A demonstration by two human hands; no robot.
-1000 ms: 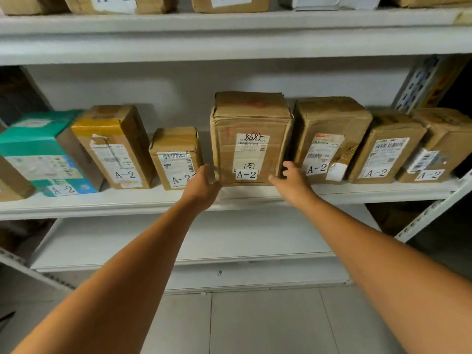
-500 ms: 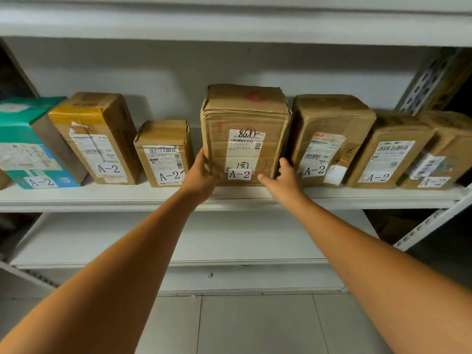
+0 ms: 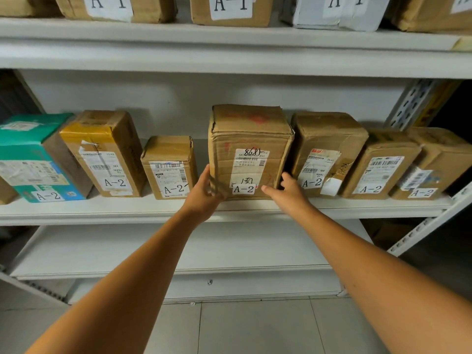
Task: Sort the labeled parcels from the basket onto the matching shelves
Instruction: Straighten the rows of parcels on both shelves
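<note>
Parcel: tall brown cardboard box with a white "A-2" sticker (image 3: pixel 249 152) stands upright on the middle white metal shelf (image 3: pixel 107 209), its base close to the front edge.
Match: neighbours along this shelf all read A-2; the boxes on the shelf above read A-1. Judged correctly placed.
Left grip: left hand (image 3: pixel 205 194) wraps the box's lower left corner, thumb on the front face, fingers hidden round the side; clamped on the box.
Right grip: right hand (image 3: pixel 288 191) at the lower right corner, thumb on the front face near the sticker, fingers reaching into the gap beside the box. Contact looks light; holding it, as far as I can judge.
Left neighbour: small brown cardboard box (image 3: pixel 169 167), just beside, narrow gap between, left hand occupying it.
Right neighbour: brown cardboard box with red-topped label (image 3: pixel 325 152), touching or nearly so; cannot tell which.
Risk 1: box is tall on a small base; a push applied low could tip the top forward off the front edge.
Risk 2: sliding it deeper may drag the right neighbour askew and turn its label away.
Risk 3: withdrawing the right fingers from the tight gap could pull the box forward.
Basket: not in view; remaining parcels unknown.
</note>
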